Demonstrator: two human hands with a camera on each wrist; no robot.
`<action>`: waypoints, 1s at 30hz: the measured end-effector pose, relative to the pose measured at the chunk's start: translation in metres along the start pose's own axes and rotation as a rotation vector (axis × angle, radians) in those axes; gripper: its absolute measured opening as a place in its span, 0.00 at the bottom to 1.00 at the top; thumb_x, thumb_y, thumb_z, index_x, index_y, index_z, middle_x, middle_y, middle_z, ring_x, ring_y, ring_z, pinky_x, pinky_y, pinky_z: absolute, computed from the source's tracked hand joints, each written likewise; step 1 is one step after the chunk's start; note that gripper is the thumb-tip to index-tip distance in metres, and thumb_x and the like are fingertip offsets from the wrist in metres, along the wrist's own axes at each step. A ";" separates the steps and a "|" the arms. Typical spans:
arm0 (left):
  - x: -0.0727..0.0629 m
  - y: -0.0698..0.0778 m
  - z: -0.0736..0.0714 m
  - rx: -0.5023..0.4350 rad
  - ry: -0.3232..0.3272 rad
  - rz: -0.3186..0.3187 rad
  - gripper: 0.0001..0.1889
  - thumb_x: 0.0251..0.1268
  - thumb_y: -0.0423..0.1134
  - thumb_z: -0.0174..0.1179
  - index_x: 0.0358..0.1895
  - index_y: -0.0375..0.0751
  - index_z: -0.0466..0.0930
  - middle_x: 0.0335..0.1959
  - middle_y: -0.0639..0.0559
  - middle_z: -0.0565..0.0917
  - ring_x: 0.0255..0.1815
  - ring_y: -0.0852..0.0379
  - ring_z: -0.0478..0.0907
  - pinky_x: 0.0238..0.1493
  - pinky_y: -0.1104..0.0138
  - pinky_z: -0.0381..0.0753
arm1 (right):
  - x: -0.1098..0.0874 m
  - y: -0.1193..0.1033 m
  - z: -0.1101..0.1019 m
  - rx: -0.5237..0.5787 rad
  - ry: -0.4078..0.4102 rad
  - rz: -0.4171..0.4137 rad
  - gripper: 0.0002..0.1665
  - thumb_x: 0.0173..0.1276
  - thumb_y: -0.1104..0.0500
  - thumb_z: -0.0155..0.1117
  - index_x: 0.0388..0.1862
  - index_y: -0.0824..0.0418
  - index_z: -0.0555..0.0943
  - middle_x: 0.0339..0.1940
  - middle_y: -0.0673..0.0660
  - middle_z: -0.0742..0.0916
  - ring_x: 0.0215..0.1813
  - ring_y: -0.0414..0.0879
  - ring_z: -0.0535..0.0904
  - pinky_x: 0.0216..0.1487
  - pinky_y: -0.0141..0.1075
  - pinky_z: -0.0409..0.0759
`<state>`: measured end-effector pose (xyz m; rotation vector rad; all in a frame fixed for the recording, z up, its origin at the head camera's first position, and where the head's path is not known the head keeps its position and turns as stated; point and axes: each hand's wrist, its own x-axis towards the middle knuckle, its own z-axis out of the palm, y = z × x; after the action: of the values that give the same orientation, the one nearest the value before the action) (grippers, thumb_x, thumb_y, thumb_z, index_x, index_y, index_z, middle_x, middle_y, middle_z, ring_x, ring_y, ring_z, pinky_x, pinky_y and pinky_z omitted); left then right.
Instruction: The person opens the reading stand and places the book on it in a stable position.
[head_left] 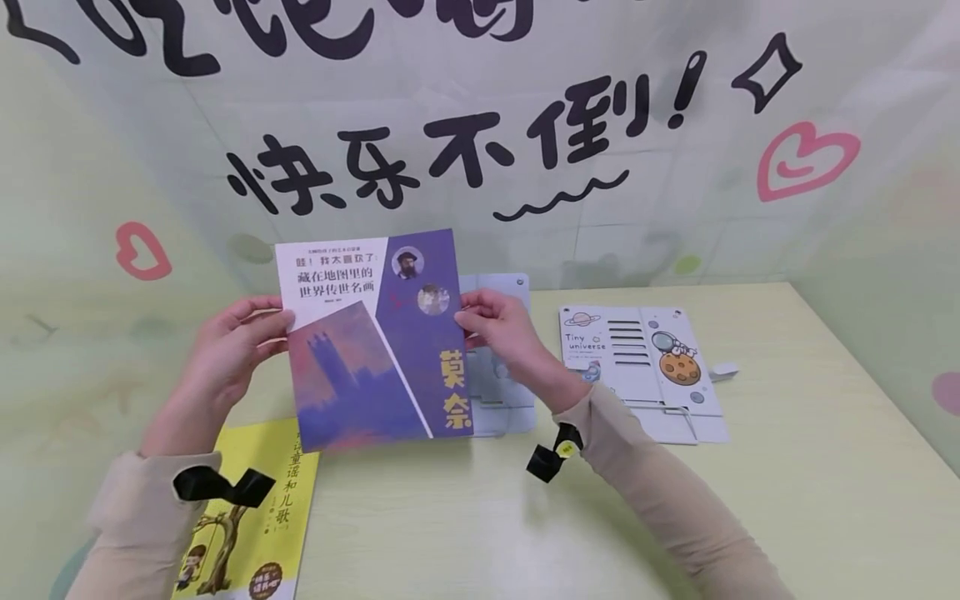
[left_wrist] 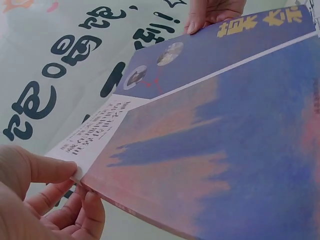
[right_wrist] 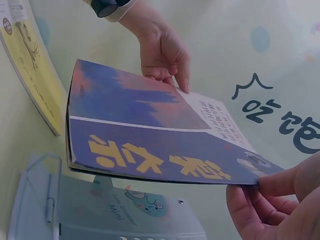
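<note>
Both hands hold up a thin purple book (head_left: pixel 382 350) with a blurry painted tower on its cover. The left hand (head_left: pixel 232 350) pinches its left edge, thumb on the front cover. At the opposite edge the right hand (head_left: pixel 510 333) pinches it near the two round portraits, also with the thumb in front. In the left wrist view the left thumb lies on the white corner, fingers curled under the book (left_wrist: pixel 165 145). The right wrist view shows the book (right_wrist: pixel 150 125) tilted above the table, the right fingers (right_wrist: pixel 250 210) under its edge.
A yellow book (head_left: pixel 255 517) lies at the front left, partly behind the left forearm. Behind the held book stands a pale blue folding stand (head_left: pixel 506 408), mostly hidden. A white stand with a space print (head_left: pixel 637 375) lies to its right. A printed sheet (head_left: pixel 420 100) hangs behind the table.
</note>
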<state>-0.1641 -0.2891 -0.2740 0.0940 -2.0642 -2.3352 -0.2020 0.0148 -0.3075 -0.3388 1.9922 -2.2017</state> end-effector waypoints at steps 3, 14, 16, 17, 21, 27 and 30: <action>0.006 0.003 0.011 -0.020 0.003 -0.003 0.06 0.59 0.29 0.62 0.36 0.44 0.79 0.31 0.56 0.85 0.30 0.61 0.80 0.33 0.71 0.81 | 0.003 -0.006 -0.009 -0.018 0.028 -0.028 0.11 0.66 0.71 0.56 0.46 0.74 0.76 0.26 0.51 0.83 0.26 0.40 0.78 0.31 0.32 0.81; 0.029 0.016 0.051 -0.001 0.016 0.011 0.07 0.60 0.27 0.60 0.35 0.45 0.79 0.30 0.57 0.84 0.29 0.60 0.80 0.34 0.71 0.81 | 0.019 -0.012 -0.042 -0.060 0.145 -0.082 0.11 0.66 0.70 0.57 0.46 0.74 0.76 0.25 0.50 0.80 0.26 0.40 0.77 0.31 0.32 0.81; 0.034 0.017 0.059 0.022 0.029 0.019 0.08 0.61 0.26 0.59 0.35 0.45 0.78 0.29 0.57 0.84 0.28 0.61 0.80 0.34 0.72 0.81 | 0.022 -0.012 -0.047 -0.068 0.163 -0.093 0.11 0.66 0.70 0.57 0.46 0.74 0.76 0.25 0.50 0.80 0.27 0.40 0.77 0.31 0.31 0.81; 0.036 0.017 0.062 0.033 0.035 0.023 0.07 0.61 0.26 0.58 0.35 0.44 0.77 0.29 0.57 0.84 0.28 0.61 0.79 0.33 0.72 0.81 | 0.023 -0.013 -0.050 -0.069 0.171 -0.102 0.10 0.66 0.70 0.57 0.46 0.73 0.76 0.25 0.50 0.80 0.27 0.40 0.77 0.31 0.31 0.81; 0.047 0.015 0.073 0.052 0.066 0.049 0.08 0.61 0.24 0.57 0.36 0.42 0.75 0.27 0.59 0.83 0.27 0.61 0.79 0.34 0.72 0.81 | 0.027 -0.014 -0.057 -0.082 0.201 -0.148 0.10 0.66 0.70 0.57 0.46 0.74 0.76 0.25 0.50 0.80 0.28 0.40 0.77 0.32 0.31 0.80; 0.059 0.011 0.086 0.090 0.115 0.078 0.08 0.61 0.25 0.58 0.36 0.43 0.77 0.28 0.60 0.83 0.29 0.62 0.80 0.35 0.72 0.80 | 0.034 -0.012 -0.065 -0.062 0.248 -0.193 0.10 0.67 0.70 0.56 0.45 0.75 0.76 0.24 0.49 0.80 0.28 0.39 0.77 0.32 0.30 0.80; 0.065 0.011 0.092 0.102 0.125 0.094 0.08 0.61 0.25 0.58 0.36 0.44 0.77 0.29 0.59 0.83 0.29 0.62 0.80 0.37 0.71 0.80 | 0.037 -0.011 -0.068 -0.046 0.271 -0.210 0.10 0.66 0.71 0.56 0.45 0.75 0.76 0.23 0.48 0.80 0.27 0.39 0.78 0.32 0.30 0.80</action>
<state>-0.2344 -0.2033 -0.2539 0.1378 -2.0796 -2.1139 -0.2558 0.0718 -0.3008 -0.2793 2.2412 -2.4461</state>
